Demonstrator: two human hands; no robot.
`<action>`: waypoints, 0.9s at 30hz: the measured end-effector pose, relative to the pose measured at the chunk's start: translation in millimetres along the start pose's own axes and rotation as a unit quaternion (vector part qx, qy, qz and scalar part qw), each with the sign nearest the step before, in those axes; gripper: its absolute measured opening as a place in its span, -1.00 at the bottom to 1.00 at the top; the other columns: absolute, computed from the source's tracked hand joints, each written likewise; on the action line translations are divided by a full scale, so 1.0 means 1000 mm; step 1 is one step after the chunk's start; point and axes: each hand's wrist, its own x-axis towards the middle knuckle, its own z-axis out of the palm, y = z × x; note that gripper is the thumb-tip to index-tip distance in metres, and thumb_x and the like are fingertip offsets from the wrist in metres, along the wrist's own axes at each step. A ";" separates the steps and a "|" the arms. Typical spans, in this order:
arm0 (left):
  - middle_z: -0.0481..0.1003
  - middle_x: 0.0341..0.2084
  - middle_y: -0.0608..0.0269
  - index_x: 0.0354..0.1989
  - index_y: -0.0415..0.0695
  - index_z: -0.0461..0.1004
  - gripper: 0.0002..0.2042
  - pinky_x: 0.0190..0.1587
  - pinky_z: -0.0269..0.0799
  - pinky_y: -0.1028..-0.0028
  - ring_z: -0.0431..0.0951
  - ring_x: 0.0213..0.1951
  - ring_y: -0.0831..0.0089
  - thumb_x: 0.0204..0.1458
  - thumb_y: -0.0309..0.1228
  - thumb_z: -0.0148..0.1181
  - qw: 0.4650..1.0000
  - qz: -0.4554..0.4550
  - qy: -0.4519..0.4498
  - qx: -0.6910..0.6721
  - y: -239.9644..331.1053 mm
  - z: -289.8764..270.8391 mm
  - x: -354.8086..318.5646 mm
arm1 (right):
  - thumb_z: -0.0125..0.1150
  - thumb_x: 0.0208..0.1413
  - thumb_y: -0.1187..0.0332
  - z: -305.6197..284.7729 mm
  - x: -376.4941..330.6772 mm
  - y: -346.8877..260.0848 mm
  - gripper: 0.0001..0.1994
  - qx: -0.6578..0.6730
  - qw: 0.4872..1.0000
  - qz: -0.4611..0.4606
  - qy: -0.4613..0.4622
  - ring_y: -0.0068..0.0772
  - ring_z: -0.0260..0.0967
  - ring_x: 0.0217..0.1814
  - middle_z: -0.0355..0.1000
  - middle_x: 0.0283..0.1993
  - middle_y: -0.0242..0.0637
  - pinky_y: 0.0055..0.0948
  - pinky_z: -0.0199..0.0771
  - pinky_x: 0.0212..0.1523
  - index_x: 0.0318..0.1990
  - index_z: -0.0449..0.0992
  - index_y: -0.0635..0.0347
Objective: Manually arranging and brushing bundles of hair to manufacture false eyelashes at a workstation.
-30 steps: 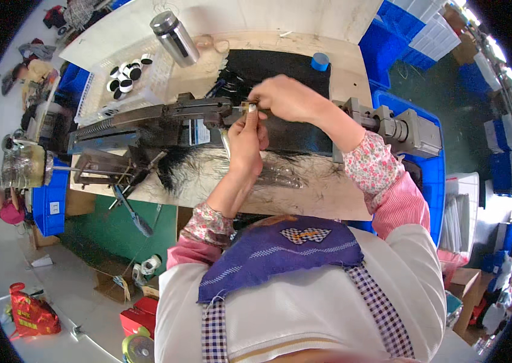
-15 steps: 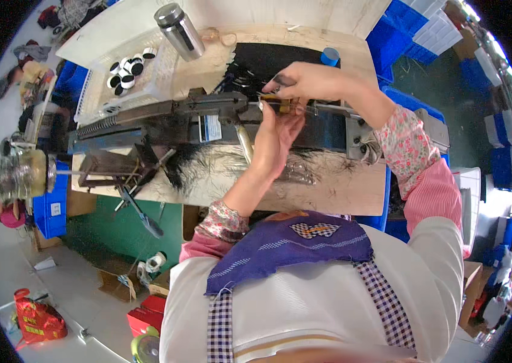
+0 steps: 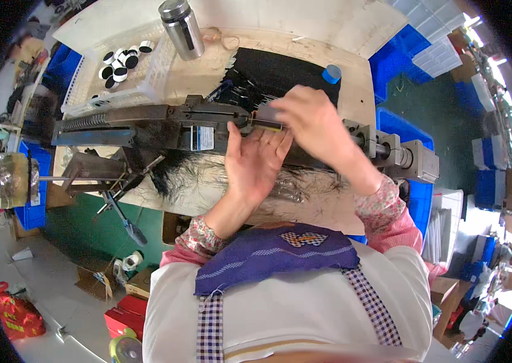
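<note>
Widest is the wooden surface (image 3: 334, 209) before me. Across it runs a long dark metal machine with a coiled spring (image 3: 141, 121), at ten o'clock from my left hand (image 3: 253, 166). The black sheet (image 3: 292, 69) spreads between twelve and one o'clock. My right hand (image 3: 319, 124) comes over at two o'clock, its fingers bent and blurred; whether they pinch anything, I can't tell. My left palm lies open and up, thumb well apart, fingers stretched beneath the slim yellow-edged strip (image 3: 267, 124), which sits near twelve o'clock, just beside the machine's end.
</note>
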 end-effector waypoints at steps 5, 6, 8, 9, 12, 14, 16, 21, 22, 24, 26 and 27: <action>0.34 -0.05 0.03 -0.01 -0.37 0.23 -0.39 0.32 0.06 0.23 0.30 0.11 0.20 0.20 0.08 -0.21 0.999 0.036 0.000 -0.039 -0.002 0.000 -0.005 | 0.20 -0.04 0.33 0.004 0.003 0.018 -0.89 0.099 0.992 0.070 -0.040 -0.28 0.43 -0.29 0.46 -0.42 -0.31 -0.32 0.27 -0.19 -0.39 0.60 0.08; 0.34 -0.05 0.03 -0.01 -0.37 0.23 -0.39 0.32 0.06 0.23 0.30 0.11 0.20 0.20 0.08 -0.21 0.998 0.039 0.000 -0.042 -0.001 0.002 -0.006 | 0.21 -0.06 0.34 0.005 0.005 0.014 -0.90 0.082 0.995 0.049 -0.030 -0.28 0.43 -0.30 0.46 -0.43 -0.32 -0.32 0.25 -0.17 -0.38 0.59 0.08; 0.35 -0.05 0.03 -0.01 -0.36 0.23 -0.40 0.32 0.07 0.25 0.30 0.12 0.21 0.21 0.07 -0.21 0.999 0.045 0.020 0.020 -0.001 0.006 -0.006 | 0.21 -0.07 0.34 0.004 0.008 0.010 -0.89 0.064 0.997 0.025 -0.021 -0.28 0.42 -0.30 0.45 -0.43 -0.34 -0.32 0.24 -0.15 -0.38 0.59 0.08; 0.35 -0.05 0.03 -0.01 -0.36 0.23 -0.40 0.32 0.07 0.25 0.30 0.12 0.21 0.21 0.07 -0.21 0.999 0.045 0.021 0.022 0.000 0.008 -0.006 | 0.21 -0.07 0.35 0.005 0.011 0.009 -0.90 0.057 0.998 0.022 -0.029 -0.29 0.42 -0.30 0.45 -0.44 -0.35 -0.32 0.23 -0.15 -0.38 0.59 0.08; 0.34 -0.01 0.01 0.00 -0.36 0.23 -0.40 0.33 0.06 0.25 0.28 0.16 0.18 0.21 0.06 -0.22 0.997 0.038 0.037 0.047 0.004 0.011 -0.005 | 0.20 -0.08 0.36 0.003 0.009 0.014 -0.90 0.040 0.999 0.003 -0.032 -0.30 0.42 -0.31 0.44 -0.45 -0.36 -0.31 0.22 -0.12 -0.38 0.59 0.07; 0.32 0.03 -0.02 0.01 -0.37 0.23 -0.40 0.34 0.04 0.24 0.25 0.19 0.17 0.21 0.05 -0.22 0.998 0.031 0.045 0.028 0.006 0.009 -0.005 | 0.20 -0.08 0.36 -0.003 0.007 0.012 -0.90 0.028 0.998 -0.002 -0.050 -0.33 0.42 -0.30 0.44 -0.46 -0.37 -0.31 0.21 -0.11 -0.39 0.60 0.07; 0.31 0.05 -0.02 0.02 -0.37 0.23 -0.41 0.35 0.03 0.23 0.24 0.20 0.16 0.21 0.05 -0.22 0.998 0.029 0.045 0.033 0.004 0.012 -0.002 | 0.20 -0.09 0.36 -0.002 0.004 0.016 -0.89 0.023 0.999 -0.004 -0.032 -0.35 0.42 -0.28 0.43 -0.46 -0.38 -0.30 0.20 -0.11 -0.38 0.60 0.05; 0.29 0.07 -0.03 0.02 -0.38 0.22 -0.40 0.32 0.06 0.21 0.25 0.19 0.15 0.20 0.04 -0.20 0.999 0.013 0.036 0.022 0.006 0.011 -0.002 | 0.21 -0.14 0.38 -0.005 0.003 0.016 -0.87 0.007 0.999 -0.033 0.001 -0.37 0.41 -0.28 0.40 -0.46 -0.39 -0.33 0.22 -0.12 -0.37 0.58 0.05; 0.30 0.07 -0.04 0.02 -0.39 0.22 -0.39 0.31 0.09 0.21 0.25 0.18 0.14 0.20 0.05 -0.21 0.999 0.011 0.025 0.019 0.007 0.010 -0.003 | 0.21 -0.14 0.38 -0.003 0.003 0.008 -0.87 0.007 0.999 -0.031 0.004 -0.37 0.41 -0.28 0.40 -0.46 -0.39 -0.33 0.22 -0.12 -0.37 0.58 0.05; 0.30 0.06 -0.05 0.02 -0.39 0.21 -0.39 0.29 0.11 0.20 0.26 0.17 0.12 0.20 0.06 -0.21 1.000 0.003 0.017 0.013 0.008 0.006 -0.005 | 0.19 -0.19 0.38 0.001 -0.002 -0.016 -0.86 -0.030 0.993 -0.107 0.038 -0.38 0.39 -0.30 0.37 -0.45 -0.41 -0.35 0.23 -0.15 -0.38 0.54 0.04; 0.27 0.06 0.00 0.03 -0.36 0.20 -0.36 0.28 0.08 0.25 0.26 0.15 0.17 0.18 0.10 -0.20 0.999 0.000 -0.025 0.041 0.009 0.000 -0.005 | 0.15 -0.16 0.40 0.009 -0.004 -0.002 -0.85 -0.084 0.992 -0.091 0.038 -0.31 0.43 -0.31 0.40 -0.43 -0.34 -0.28 0.33 -0.26 -0.35 0.47 0.05; 0.29 0.01 -0.01 0.00 -0.38 0.21 -0.37 0.28 0.08 0.24 0.27 0.12 0.18 0.19 0.09 -0.21 0.999 0.008 -0.006 0.033 0.010 0.010 -0.009 | 0.13 -0.12 0.41 0.005 -0.001 -0.006 -0.84 -0.011 0.998 -0.009 0.056 -0.21 0.45 -0.35 0.43 -0.45 -0.29 -0.22 0.38 -0.33 -0.31 0.45 0.06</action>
